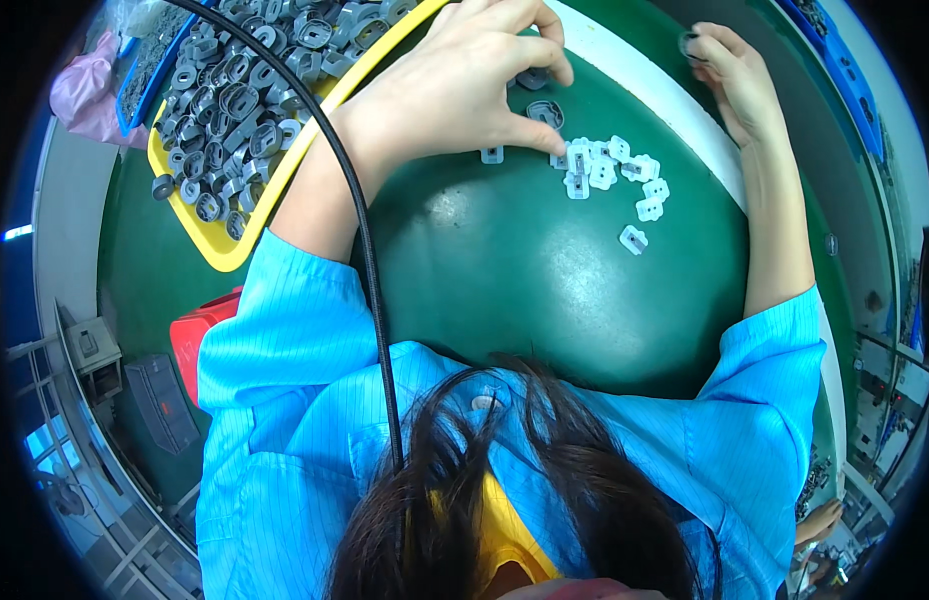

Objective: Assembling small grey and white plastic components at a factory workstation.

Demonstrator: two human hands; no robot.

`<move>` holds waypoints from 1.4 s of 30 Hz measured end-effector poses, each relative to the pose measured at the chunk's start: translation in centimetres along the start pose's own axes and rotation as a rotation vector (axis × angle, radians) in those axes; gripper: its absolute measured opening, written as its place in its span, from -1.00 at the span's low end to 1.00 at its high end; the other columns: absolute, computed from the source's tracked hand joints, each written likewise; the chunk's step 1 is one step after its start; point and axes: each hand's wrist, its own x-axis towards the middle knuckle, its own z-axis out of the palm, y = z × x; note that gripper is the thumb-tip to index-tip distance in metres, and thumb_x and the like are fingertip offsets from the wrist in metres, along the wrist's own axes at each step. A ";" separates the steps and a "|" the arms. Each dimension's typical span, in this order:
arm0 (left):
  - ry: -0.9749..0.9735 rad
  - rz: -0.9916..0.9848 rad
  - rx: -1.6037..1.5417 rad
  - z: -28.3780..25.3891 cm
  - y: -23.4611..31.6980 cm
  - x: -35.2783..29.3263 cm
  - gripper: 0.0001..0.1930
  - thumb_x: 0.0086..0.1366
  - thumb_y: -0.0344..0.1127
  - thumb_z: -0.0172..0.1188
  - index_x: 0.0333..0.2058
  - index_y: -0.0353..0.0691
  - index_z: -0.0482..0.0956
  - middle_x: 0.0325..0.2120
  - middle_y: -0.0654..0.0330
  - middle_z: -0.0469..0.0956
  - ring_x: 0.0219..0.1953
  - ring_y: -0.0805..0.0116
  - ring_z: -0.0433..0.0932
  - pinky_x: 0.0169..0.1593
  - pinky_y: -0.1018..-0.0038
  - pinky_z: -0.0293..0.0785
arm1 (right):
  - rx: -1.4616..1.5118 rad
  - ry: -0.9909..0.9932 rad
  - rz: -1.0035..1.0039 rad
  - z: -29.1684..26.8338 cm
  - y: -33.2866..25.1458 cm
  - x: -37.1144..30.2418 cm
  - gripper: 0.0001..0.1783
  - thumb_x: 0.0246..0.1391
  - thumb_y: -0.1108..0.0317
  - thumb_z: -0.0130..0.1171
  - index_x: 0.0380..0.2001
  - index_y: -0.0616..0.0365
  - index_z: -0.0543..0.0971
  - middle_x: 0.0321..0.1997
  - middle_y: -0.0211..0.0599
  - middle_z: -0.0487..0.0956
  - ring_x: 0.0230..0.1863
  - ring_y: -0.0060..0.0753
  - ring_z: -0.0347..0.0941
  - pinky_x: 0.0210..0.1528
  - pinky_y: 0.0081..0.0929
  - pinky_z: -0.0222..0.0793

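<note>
My left hand reaches over the green tabletop with its fingers apart and nothing visible in them. The thumb tip is at the edge of a loose cluster of small white plastic pieces; I cannot tell whether it touches them. A dark grey oval plastic part lies below the fingers, and another grey part is partly hidden by them. Beyond the white strip, my right hand is raised with curled fingers pinching a small dark grey part, mostly hidden by the fingertips.
A yellow tray heaped with grey plastic parts stands at the left. A black cable hangs across the view in front of my left forearm. Red and grey bins sit lower left. A blue tray is at the far right.
</note>
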 end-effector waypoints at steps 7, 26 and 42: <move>-0.070 -0.022 -0.034 0.5 -1.2 -0.5 -0.62 -0.04 -0.24 0.47 -0.26 -0.26 0.60 -0.13 0.09 0.41 0.01 0.09 0.36 0.09 0.33 0.33 | -0.744 0.063 -0.515 1.4 -3.7 -2.9 -0.79 0.00 0.33 0.28 -0.28 0.16 0.60 -0.28 -0.42 0.59 -0.24 -0.58 0.46 -0.13 -0.58 0.34; 0.299 -0.488 -0.498 3.1 1.1 1.3 -0.63 0.12 -0.50 0.35 -0.11 -0.39 0.45 -0.40 0.14 0.57 -0.44 0.55 0.54 -0.36 0.62 0.50 | -0.139 -0.185 -0.338 5.8 -5.7 -5.9 -0.81 0.12 0.31 0.28 -0.33 0.24 0.66 -0.43 -0.51 0.59 -0.39 -0.76 0.41 -0.34 -0.74 0.26; 0.516 -0.450 -0.480 4.3 2.1 1.7 -0.70 0.08 -0.44 0.38 -0.27 -0.40 0.46 -0.45 0.05 0.61 -0.45 0.45 0.61 -0.35 0.53 0.55 | -0.138 0.028 -0.469 8.5 -4.5 -6.4 -0.83 0.03 0.31 0.33 -0.40 0.20 0.64 -0.52 -0.46 0.55 -0.48 -0.66 0.38 -0.43 -0.63 0.28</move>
